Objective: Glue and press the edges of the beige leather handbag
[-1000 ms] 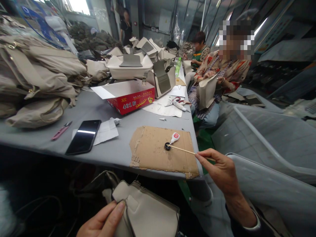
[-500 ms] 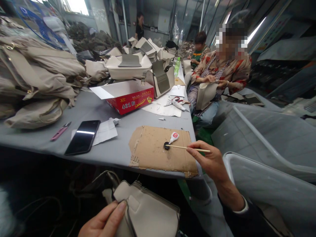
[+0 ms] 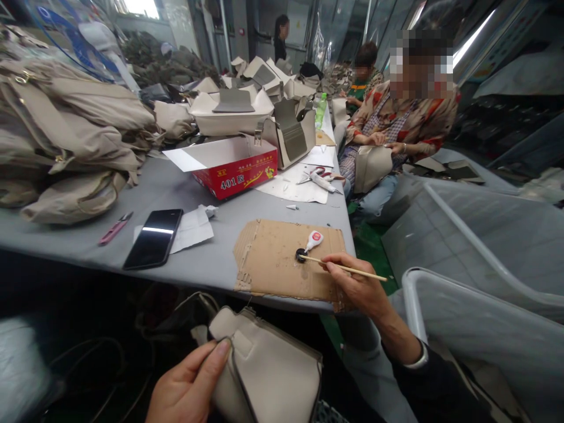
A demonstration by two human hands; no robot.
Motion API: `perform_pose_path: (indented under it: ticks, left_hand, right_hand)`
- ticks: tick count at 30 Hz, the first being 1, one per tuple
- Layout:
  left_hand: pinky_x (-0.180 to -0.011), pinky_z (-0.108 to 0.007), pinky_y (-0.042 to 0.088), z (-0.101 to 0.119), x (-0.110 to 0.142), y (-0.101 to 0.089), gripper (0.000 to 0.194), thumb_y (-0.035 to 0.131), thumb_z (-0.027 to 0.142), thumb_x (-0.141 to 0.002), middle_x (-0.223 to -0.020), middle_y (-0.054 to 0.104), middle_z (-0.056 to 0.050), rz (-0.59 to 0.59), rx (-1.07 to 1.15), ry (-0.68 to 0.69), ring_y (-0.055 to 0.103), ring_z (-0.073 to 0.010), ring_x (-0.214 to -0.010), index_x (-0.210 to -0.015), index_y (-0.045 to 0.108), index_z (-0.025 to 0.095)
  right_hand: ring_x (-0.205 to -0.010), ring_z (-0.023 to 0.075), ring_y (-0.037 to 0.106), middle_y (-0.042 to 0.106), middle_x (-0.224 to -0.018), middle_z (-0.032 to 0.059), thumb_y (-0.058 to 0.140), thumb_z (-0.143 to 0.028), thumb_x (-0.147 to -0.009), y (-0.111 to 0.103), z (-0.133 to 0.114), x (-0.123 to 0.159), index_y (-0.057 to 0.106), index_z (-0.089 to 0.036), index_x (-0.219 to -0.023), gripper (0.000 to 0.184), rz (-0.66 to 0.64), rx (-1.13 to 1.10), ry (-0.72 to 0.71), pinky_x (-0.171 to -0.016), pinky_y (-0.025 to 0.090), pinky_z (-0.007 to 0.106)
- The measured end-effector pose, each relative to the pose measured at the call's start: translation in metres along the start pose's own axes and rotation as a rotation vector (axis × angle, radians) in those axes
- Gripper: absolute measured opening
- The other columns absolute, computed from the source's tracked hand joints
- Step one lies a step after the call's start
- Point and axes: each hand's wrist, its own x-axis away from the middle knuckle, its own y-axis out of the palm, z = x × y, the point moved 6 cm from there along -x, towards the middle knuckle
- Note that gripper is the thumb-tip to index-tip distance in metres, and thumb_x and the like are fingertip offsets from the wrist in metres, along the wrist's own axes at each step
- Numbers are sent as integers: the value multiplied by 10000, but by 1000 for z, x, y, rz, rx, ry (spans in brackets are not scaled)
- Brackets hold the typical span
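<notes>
Between the fingers of my right hand [image 3: 355,282] is a thin wooden stick [image 3: 363,272]. The stick's far tip rests in a small round black cap [image 3: 301,255] on a piece of cardboard [image 3: 273,258]. A small white glue bottle [image 3: 314,240] with a red label lies with its nozzle against the cap. Down in front of me my left hand [image 3: 189,376] pinches the edge of a beige bag [image 3: 277,364] with dark edging, thumb on top. The bag's lower part runs out of view.
On the grey table stand a red box [image 3: 242,175], a phone [image 3: 154,238] on paper, pink snips [image 3: 115,228] and pliers [image 3: 319,178]. Beige bags [image 3: 66,123] pile up at left and behind. At right are grey bins [image 3: 476,329] and a seated co-worker [image 3: 403,126] holding a bag.
My right hand has shifted a little left and down, closer to the cap, and the stick slants more. My left hand still holds the bag. The whole view has shifted slightly.
</notes>
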Motion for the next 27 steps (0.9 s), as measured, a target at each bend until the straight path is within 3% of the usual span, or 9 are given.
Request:
perform_pose_path:
  ticks: [4,7,13,18,20,23,27]
  left_hand:
    - [-531,-225,518,-3,3,3,504,890,579,-676,-712,741,-55,-39,58,-45,639,-188,-595,-888,806,130]
    - [-536,-235,507,-3,3,4,483,879,567,-698,-674,699,-41,-80,34,-37,617,-187,-589,-875,802,124]
    - [-475,-198,392,0,4,9,482,830,599,-745,-607,614,-17,-108,17,-6,506,-129,-532,-755,728,128]
    - [-468,-184,325,2,8,14,456,816,567,-777,-578,508,26,-127,60,-15,419,-95,-510,-721,660,142]
    - [-475,-183,328,4,10,14,450,815,558,-783,-595,514,24,-124,60,-6,420,-94,-520,-719,651,143]
    - [-511,-184,372,7,12,15,419,831,541,-778,-663,594,0,-119,81,11,466,-101,-563,-782,692,145]
    - [-563,-192,425,6,14,15,390,842,516,-782,-723,641,-13,-115,116,20,519,-120,-628,-875,737,152]
  right_hand:
    - [-914,233,743,795,-1004,74,624,-354,-961,1,4,4,781,-190,-1007,232,38,-7,-3,-813,565,312]
    - [-864,237,748,800,-983,80,671,-424,-940,0,14,7,799,-191,-999,273,83,-21,59,-740,573,302]
    - [-785,235,755,800,-888,70,755,-469,-873,-12,24,17,810,-202,-946,283,279,-91,149,-714,600,324]
    - [-764,184,737,780,-844,34,804,-375,-856,-9,18,26,790,-224,-929,168,406,-370,200,-737,591,280]
    - [-719,159,720,769,-803,11,827,-362,-837,5,11,33,780,-242,-896,142,369,-594,252,-694,580,246]
    - [-678,147,699,756,-758,-2,840,-371,-825,39,-9,47,782,-256,-860,133,162,-870,316,-665,574,232]
    - [-783,148,710,777,-842,16,826,-360,-850,72,-28,65,813,-252,-874,112,-68,-801,328,-734,558,210]
